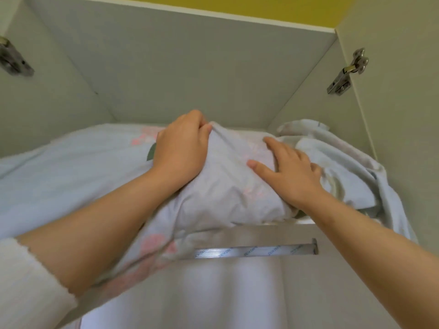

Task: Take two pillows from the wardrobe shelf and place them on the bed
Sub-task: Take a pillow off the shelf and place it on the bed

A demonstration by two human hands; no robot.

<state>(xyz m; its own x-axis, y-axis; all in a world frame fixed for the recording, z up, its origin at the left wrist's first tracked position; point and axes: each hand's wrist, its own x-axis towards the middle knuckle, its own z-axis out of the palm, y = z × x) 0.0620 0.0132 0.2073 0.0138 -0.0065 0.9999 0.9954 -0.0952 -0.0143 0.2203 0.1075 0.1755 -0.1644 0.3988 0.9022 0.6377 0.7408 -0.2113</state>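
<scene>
Pillow (pixel 228 186) in the middle of the frame, on the wardrobe shelf (pixel 301 222), with its near end hanging over the shelf's front edge. Pale blue cover with pink flowers. A second pale blue pillow (pixel 71 167) lying to the left on the same shelf, touching the first.

Left hand (pixel 180 148) curled tight, pinching a fold of the middle pillow's cover at its top. Fingers closed around the cloth, thumb on the right side of the fold. Left arm reaching up from the lower left of the frame, with a white fuzzy sleeve (pixel 26 286) pushed back near the elbow.

Right hand (pixel 289 167) spread wide and laid flat on the right side of the same pillow. Fingers pointing up and to the left, palm pressed on the cloth, nothing gripped. Right arm coming up from the lower right corner, bare.

Crumpled pale sheet (pixel 344 172) bunched at the right end of the shelf, just beside the right hand.

Shiny metal rail (pixel 256 251) under the shelf, with small blue printing along it, upside down and too blurry to read for sure.

Metal hinge (pixel 346 72) at the upper right, another hinge (pixel 13 58) at the upper left edge.
</scene>
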